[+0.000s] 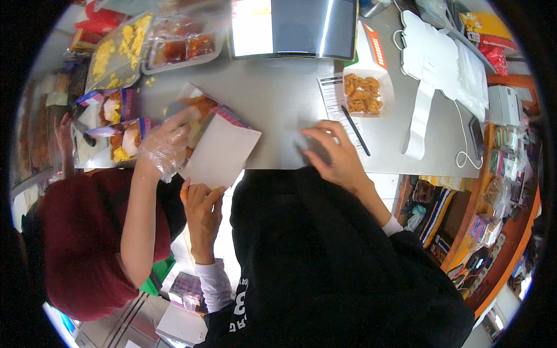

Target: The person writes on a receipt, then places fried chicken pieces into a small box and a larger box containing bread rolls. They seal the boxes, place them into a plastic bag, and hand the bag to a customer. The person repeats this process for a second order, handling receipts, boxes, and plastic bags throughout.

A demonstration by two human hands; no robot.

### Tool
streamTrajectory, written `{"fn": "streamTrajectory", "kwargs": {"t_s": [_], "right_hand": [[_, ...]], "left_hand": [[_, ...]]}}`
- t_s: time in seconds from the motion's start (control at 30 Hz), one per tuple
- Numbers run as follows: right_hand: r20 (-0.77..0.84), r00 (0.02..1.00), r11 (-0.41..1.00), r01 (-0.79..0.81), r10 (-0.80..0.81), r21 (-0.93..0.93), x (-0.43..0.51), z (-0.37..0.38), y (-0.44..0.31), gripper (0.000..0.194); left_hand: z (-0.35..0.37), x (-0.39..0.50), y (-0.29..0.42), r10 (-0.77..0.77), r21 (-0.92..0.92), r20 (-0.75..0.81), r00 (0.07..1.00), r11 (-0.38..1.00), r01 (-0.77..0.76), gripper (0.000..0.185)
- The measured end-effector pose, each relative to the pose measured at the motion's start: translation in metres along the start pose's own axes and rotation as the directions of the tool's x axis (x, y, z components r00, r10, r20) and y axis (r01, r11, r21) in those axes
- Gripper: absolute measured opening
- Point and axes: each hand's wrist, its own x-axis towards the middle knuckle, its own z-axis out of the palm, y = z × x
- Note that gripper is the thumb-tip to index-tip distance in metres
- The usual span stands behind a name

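Note:
My left hand [202, 222] grips the near edge of a paper food box [224, 150]. The box's plain white lid flap stands open towards me. Inside, partly hidden by the flap, lies fried food [201, 106]. A co-worker's hand in a clear plastic glove [167, 139] reaches over the box's left side, somewhat blurred. My right hand [337, 156] hovers at the table's front edge, thumb and fingers apart with nothing between them. Just beyond it a printed slip [335, 93] lies under a black pen [356, 130].
Two filled boxes [115, 108] sit at left, near a tray of yellow food [119, 48] and a container of red sauce [187, 48]. A tablet screen [293, 28] stands at the back. A box of fried pieces [363, 95], a white label printer [428, 52] and a phone [477, 135] are at right.

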Motion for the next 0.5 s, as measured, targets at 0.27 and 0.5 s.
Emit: {"fn": "streamTrajectory", "kwargs": {"t_s": [0.27, 0.5], "right_hand": [[0.320, 0.812, 0.859, 0.512, -0.489, 0.014, 0.067, 0.030, -0.038, 0.038], [0.375, 0.769, 0.853, 0.435, -0.518, 0.287, 0.069, -0.006, -0.038, 0.041]], "left_hand": [[-0.017, 0.002, 0.009, 0.010, -0.092, 0.036, 0.999, 0.996, -0.007, 0.024], [-0.045, -0.017, 0.011, -0.070, -0.404, 0.120, 0.990, 0.908, 0.113, 0.036]]}}
